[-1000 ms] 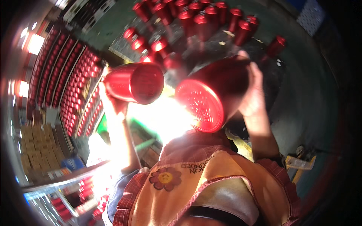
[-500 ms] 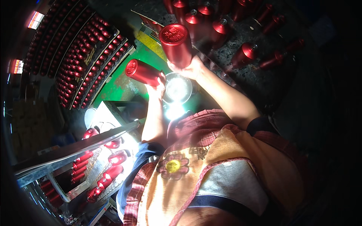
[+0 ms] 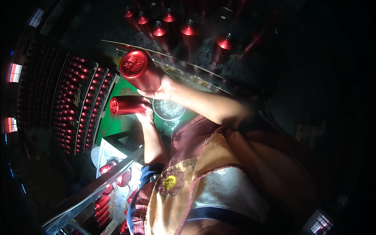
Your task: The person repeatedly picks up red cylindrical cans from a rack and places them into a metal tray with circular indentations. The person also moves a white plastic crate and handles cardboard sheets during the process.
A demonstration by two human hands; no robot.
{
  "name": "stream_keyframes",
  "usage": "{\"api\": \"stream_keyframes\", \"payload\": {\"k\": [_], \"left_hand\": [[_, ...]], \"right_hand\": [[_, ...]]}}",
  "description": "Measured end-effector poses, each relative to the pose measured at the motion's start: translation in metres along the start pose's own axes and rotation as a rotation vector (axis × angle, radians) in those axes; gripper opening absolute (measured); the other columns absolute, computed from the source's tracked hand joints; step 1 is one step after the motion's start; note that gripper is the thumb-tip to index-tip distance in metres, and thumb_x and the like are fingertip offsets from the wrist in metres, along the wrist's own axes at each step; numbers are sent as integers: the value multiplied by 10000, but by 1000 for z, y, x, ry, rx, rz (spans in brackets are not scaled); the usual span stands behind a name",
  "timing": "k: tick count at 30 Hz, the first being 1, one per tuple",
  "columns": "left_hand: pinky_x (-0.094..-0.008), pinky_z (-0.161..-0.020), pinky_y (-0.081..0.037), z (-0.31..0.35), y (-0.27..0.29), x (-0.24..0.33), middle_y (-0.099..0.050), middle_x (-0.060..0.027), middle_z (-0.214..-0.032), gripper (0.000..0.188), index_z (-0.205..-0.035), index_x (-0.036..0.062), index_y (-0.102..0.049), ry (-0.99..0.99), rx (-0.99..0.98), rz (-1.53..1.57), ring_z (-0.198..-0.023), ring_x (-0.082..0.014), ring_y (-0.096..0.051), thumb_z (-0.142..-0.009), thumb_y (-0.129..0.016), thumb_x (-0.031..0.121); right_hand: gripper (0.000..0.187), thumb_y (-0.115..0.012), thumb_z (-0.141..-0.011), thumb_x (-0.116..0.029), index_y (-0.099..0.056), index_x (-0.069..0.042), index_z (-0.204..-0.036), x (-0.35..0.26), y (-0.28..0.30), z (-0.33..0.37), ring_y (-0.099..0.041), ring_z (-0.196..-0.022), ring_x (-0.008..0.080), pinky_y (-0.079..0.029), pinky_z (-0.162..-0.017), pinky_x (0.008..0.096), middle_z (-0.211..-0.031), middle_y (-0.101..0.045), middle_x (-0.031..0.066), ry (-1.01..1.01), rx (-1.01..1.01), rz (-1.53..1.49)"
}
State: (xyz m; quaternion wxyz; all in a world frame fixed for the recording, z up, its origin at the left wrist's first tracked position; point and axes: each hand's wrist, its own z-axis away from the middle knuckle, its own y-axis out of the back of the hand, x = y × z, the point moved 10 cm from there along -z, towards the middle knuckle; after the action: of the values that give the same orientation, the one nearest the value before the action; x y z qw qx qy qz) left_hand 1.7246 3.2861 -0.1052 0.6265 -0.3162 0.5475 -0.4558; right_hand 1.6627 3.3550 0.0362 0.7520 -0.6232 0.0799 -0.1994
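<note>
My right hand is wrapped round the neck end of a shiny red metal bottle. Its round, embossed base faces up and to the left. Just below it, my left hand grips another red metal bottle, which lies nearly level with its base pointing left. Both bottles are in the air, close together, and my fingers hide their necks. Beneath my hands is a round, bright, clear-looking disc or stool top; I cannot tell which.
Several red bottles stand neck up on a dark table at the far side. Rows of red bottles fill racks at the left. A metal rail runs over a lit conveyor with more bottles at the lower left. The floor is green.
The view has turned, and the racks and table sit differently in it. Both held bottles have shifted left and lower in the picture and tip further leftward. My grip on each stays.
</note>
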Motion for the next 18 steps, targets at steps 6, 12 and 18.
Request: {"api": "stream_keyframes", "payload": {"k": [6,12,18], "left_hand": [[-396,-676,-627,6,17,23,-576,-141,-1181,550,-1252,138,-572,-131,147,-98,-1043,-385,-558,-787,-728,388],[-570,-854,-570,-18,-75,-34,-539,-195,-1316,524,-1292,68,-532,71,-123,-334,-1192,-419,-503,-854,-668,323],[-562,-1025,-449,-91,-284,-117,-508,-182,-1356,613,-1433,113,-403,-601,-98,-1284,-1253,-369,-491,-956,-467,494]], "right_hand": [[583,-332,-985,-567,-526,-126,-1313,-7,-8,11,-592,-1129,318,-546,-860,514,-1283,-592,109,63,26,110],[486,-452,-989,-463,-533,-91,-1289,-116,-56,193,-617,-1097,380,-531,-916,556,-1239,-584,218,342,-302,283],[472,-441,-1004,-418,-504,-130,-1372,-280,-102,554,-554,-1195,237,-463,-1012,411,-1333,-553,108,1293,325,875]]}}
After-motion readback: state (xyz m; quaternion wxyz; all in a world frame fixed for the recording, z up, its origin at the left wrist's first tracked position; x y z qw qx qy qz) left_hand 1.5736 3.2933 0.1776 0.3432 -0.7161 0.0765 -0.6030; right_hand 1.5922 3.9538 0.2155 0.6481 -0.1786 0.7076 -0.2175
